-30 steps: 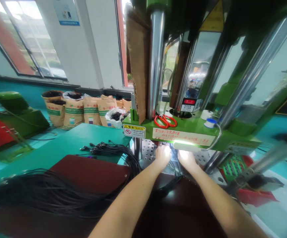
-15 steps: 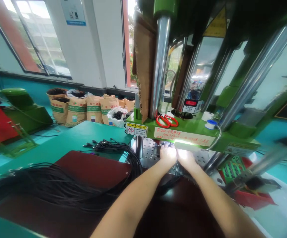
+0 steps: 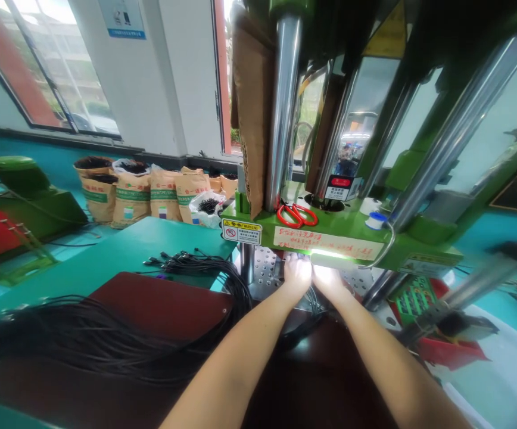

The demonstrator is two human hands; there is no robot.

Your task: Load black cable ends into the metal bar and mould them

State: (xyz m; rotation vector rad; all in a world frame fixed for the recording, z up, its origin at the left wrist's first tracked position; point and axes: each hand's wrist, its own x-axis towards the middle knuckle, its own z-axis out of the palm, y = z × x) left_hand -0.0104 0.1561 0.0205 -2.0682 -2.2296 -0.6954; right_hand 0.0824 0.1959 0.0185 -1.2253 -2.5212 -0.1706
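Note:
Both my hands reach under the green front plate (image 3: 330, 238) of a press, close together in bright lamp light. My left hand (image 3: 298, 275) is curled at the metal mould area, its fingertips hard to make out. Beside it, my right hand (image 3: 329, 281) is washed out by glare, its fingers mostly hidden. Thin black cables (image 3: 314, 304) run down from between the hands to the dark brown board. What the fingers hold is too small to tell. A perforated metal plate (image 3: 265, 268) shows left of my hands.
A large bundle of black cables (image 3: 106, 339) lies across the brown board (image 3: 160, 304) on the left. Red-handled scissors (image 3: 296, 215) and a blue-rimmed spool (image 3: 377, 220) rest on the press. Paper sacks (image 3: 133, 199) stand by the wall. A red bin (image 3: 452, 351) is at right.
The view has shifted slightly, so the press and my hands appear a little further left. My hands remain together under the plate, with hardly any change in pose.

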